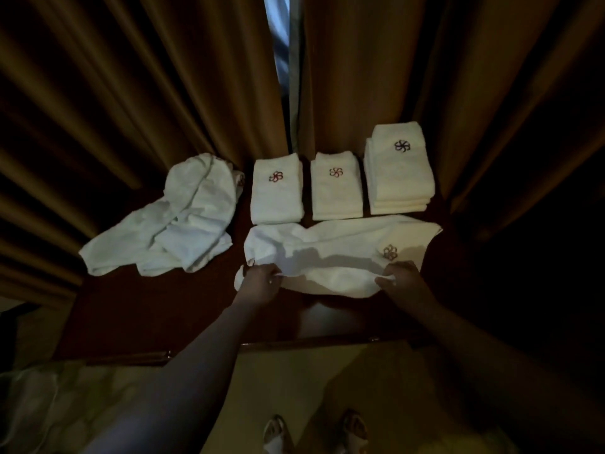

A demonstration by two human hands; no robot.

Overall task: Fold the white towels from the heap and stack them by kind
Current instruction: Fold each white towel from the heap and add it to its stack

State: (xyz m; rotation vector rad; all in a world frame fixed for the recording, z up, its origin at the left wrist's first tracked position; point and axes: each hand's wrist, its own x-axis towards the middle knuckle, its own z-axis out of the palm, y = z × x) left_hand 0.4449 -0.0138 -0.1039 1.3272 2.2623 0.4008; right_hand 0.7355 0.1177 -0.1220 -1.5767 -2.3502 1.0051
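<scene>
Gripping the spread towel [340, 253] by its near edge, left hand [260, 285] and right hand [401, 283] pinching opposite ends

Folded piles: I counted three along the back of the table [183, 309], namely the left pile [277, 191], the middle pile [336, 191] and the right pile [398, 173].
Towels in the right pile: I made out about four layers at its front edge; the other two piles were too low for me to count.
Open towel: one, the spread towel [340, 253] in front of the piles.
Unfolded heap: one, the heap [183, 217] at the left; I could not tell how many towels were in it.
Flower emblems: I saw four clearly, one on each pile and one on the spread towel.
Hands: two, my left hand [260, 283] and my right hand [401, 281].
Curtain panels: two, the left curtain [131, 77] and the right curtain [425, 67].
</scene>
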